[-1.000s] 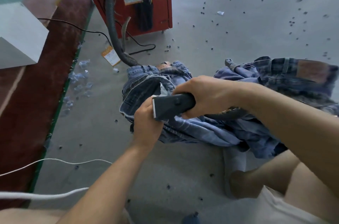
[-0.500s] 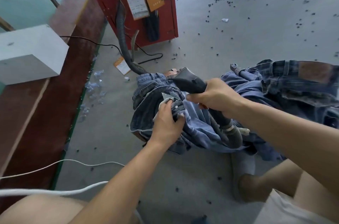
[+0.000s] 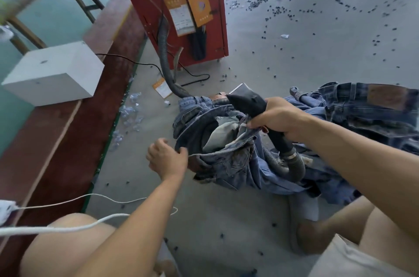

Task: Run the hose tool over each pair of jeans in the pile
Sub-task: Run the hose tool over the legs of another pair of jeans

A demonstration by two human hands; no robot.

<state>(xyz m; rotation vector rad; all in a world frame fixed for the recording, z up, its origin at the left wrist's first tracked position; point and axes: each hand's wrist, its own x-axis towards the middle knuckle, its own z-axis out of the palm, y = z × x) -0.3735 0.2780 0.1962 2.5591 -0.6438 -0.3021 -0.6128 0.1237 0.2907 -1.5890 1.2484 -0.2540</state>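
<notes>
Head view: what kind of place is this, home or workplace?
Probably a garment workshop floor: a pile of jeans on bare concrete, a red machine feeding a ribbed hose, and the nozzle held in the right hand.

The jeans are faded blue denim with a pale grey lining; another pair has a brown patch. The hose tool is black. The machine is red with orange labels. The floor is grey with dark specks. The box is white.
</notes>
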